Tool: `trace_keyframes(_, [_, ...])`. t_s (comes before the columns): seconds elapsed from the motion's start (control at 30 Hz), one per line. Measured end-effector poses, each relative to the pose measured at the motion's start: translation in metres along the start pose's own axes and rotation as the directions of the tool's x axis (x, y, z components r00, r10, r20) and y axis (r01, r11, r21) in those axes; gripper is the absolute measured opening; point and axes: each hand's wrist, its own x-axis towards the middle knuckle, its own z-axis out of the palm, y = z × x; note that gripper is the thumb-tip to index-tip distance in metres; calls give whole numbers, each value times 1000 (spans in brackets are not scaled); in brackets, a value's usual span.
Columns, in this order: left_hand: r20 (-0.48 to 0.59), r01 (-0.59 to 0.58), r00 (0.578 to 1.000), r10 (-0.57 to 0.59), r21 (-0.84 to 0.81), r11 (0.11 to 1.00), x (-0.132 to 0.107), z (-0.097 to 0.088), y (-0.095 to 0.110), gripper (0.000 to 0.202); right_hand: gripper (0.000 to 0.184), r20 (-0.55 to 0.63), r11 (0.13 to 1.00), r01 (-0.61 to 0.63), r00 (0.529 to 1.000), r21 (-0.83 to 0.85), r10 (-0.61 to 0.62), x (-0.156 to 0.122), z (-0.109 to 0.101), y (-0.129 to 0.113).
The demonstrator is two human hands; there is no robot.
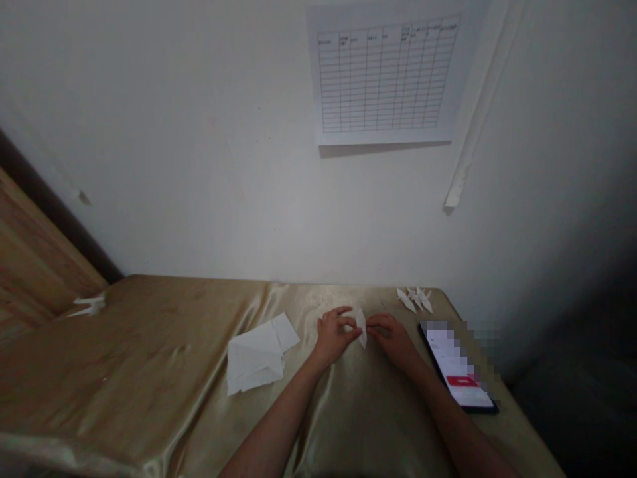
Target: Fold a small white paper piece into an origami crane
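Between my two hands a small piece of folded white paper [361, 321] stands with a pointed lower end, above the gold tablecloth. My left hand [335, 334] pinches it from the left between thumb and index finger, the other fingers bent above. From the right, my right hand [391, 337] is closed in a pinch at the paper's edge. The fine folds are too small to make out. Left of my hands lie several loose sheets of white paper [256, 362], overlapping. Small folded paper figures [417, 299] with pointed ends sit at the back right of the table.
A phone [465, 378] with its screen lit lies right of my right forearm, near the table's right edge. The gold cloth [164, 352] is wrinkled. A white wall with a printed table sheet [383, 79] rises behind. Paper scraps [88, 305] lie far left by wooden boards [40, 252].
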Motion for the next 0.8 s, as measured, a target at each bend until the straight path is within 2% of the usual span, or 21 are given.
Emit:
trace_keyframes(0.5, [0, -13, 1000, 13, 6, 1000, -1, 0, 0, 4, 22, 56, 1000, 2, 998, 26, -4, 0, -3, -3])
trace_keyframes(0.8, [36, 12, 999, -14, 66, 998, -2, -2, 3, 5, 15, -12, 983, 89, 996, -160, -92, -3, 5, 3])
